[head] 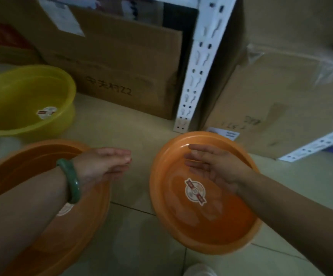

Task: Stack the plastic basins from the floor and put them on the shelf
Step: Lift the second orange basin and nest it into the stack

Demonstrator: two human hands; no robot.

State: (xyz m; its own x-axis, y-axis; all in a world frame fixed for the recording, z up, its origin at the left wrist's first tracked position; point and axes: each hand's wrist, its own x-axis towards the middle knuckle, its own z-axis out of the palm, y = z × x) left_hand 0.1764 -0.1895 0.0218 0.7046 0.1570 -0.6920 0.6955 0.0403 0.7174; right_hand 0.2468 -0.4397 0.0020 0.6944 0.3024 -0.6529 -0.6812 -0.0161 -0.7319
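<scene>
Three plastic basins stand on the tiled floor. A yellow basin sits at the far left. An orange basin lies at the near left, partly under my left forearm. Another orange basin with a round sticker inside sits at the centre right. My left hand, a green bangle on its wrist, hovers flat over the near-left basin's right rim, fingers extended, holding nothing. My right hand is spread over the right basin's far side, fingers apart, holding nothing.
A white slotted shelf post stands on the floor behind the basins. Cardboard boxes line the back and another large box sits at the right. A white slotted rail lies at the right. Bare floor tiles separate the two orange basins.
</scene>
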